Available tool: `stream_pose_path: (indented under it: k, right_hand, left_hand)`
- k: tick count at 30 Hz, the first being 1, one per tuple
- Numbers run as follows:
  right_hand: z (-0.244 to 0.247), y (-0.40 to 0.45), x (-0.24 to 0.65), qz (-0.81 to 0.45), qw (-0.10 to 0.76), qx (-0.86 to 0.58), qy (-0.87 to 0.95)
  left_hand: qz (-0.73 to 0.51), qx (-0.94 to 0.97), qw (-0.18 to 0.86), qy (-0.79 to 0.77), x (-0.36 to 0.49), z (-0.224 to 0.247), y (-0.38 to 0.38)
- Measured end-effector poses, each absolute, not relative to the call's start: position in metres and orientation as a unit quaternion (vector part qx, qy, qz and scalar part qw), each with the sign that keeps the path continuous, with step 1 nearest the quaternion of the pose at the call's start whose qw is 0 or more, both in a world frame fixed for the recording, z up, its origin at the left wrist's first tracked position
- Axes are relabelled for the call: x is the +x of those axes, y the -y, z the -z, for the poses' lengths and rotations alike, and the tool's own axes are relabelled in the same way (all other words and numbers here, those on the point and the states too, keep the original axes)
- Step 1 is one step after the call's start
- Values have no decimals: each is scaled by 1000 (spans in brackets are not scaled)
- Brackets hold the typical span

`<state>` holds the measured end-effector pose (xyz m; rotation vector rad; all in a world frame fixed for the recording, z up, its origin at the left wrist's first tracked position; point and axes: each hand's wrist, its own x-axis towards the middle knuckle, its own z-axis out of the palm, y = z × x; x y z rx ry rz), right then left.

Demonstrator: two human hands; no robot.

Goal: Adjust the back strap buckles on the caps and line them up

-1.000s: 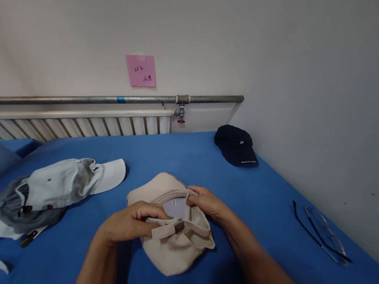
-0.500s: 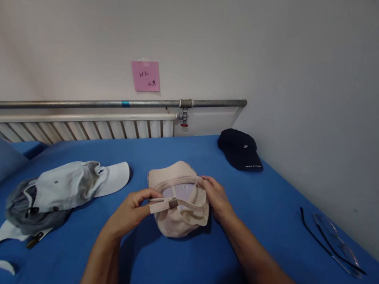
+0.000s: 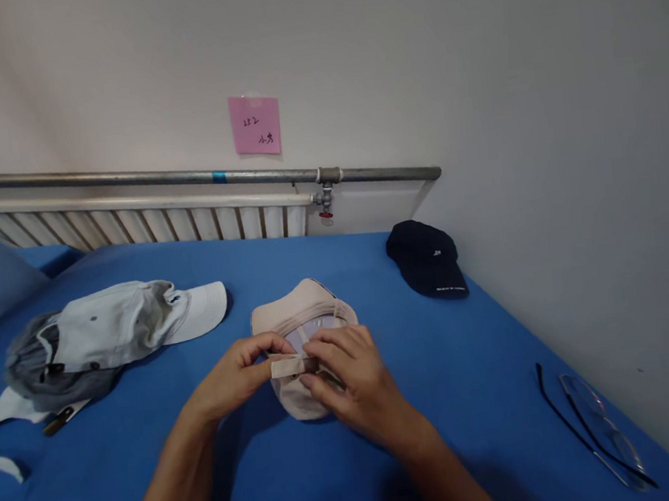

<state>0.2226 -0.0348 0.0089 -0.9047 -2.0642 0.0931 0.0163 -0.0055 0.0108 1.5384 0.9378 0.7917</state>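
A beige baseball cap (image 3: 292,304) lies upturned on the blue sheet, its brim toward the wall and its inside showing. Across its near side runs the back strap (image 3: 286,368), whose loose end sticks out to the left. My left hand (image 3: 244,379) pinches this strap between thumb and forefinger. My right hand (image 3: 353,378) is closed on the strap at its brown buckle (image 3: 310,365), with fingers above and thumb below. The right hand hides part of the cap's right side.
White and grey caps (image 3: 113,330) lie stacked at the left, straps trailing. A black cap (image 3: 427,259) rests at the back right against the wall. Eyeglasses (image 3: 600,429) lie near the right edge. Behind the blue sheet (image 3: 315,488) are a radiator (image 3: 185,224) and a metal pipe (image 3: 148,176).
My right hand has left the cap's right rim and moved left to the strap's buckle. My left hand keeps its pinch on the strap. The view has shifted slightly.
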Motion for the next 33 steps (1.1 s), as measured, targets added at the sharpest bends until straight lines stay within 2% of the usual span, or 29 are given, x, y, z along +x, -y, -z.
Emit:
stream_pose_path:
  k: [6, 11, 18, 25, 33]
  right_hand:
    - [0, 36, 217, -57, 386, -422, 818]
    - [6, 36, 214, -65, 388, -434, 810]
    - [9, 33, 209, -39, 348, -516, 782]
    - [4, 34, 208, -96, 328, -533, 774]
    - [4, 33, 209, -122, 373, -515, 762]
  left_hand:
    - [-302, 678, 534, -405, 21, -11, 8]
    - [-239, 720, 502, -416, 28, -13, 10]
    - [-221, 779, 378, -448, 42, -4, 11]
    - [-237, 784, 364, -443, 48, -3, 12]
    - [-269, 761, 381, -450, 51, -5, 15]
